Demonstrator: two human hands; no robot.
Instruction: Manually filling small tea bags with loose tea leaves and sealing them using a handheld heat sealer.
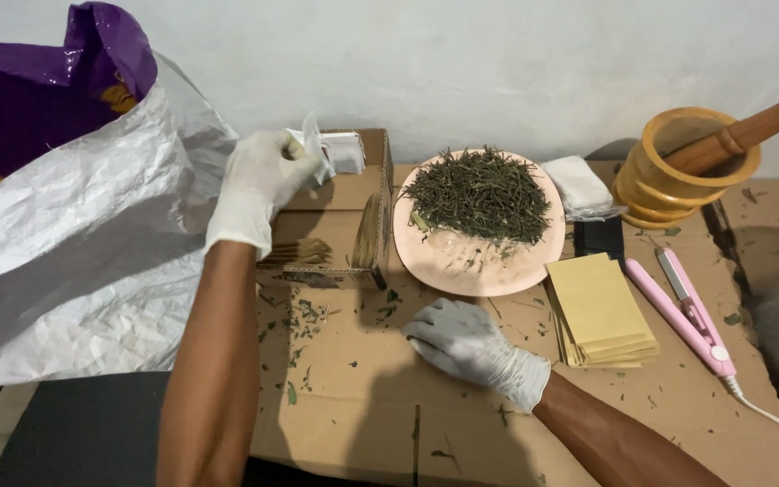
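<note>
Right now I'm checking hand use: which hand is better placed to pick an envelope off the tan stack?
The right hand: it rests flat and empty on the cardboard beside the tan envelope stack. The left hand is far off, holding a small packet.

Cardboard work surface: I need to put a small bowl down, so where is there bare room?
Bare cardboard lies near the front edge, between the left hand and right hand, with only leaf crumbs. It is crowded behind: open box, pink plate of dried leaves, envelope stack, pink sealer, mortar.

Two gloved hands: left hand (259, 185), right hand (471, 347). One pink plate (471, 261) of dried leaves, one wooden mortar (682, 167) with one pestle (750, 131). One cardboard box (353, 212), one stack of envelopes (599, 311), one pink sealer (689, 311).
</note>
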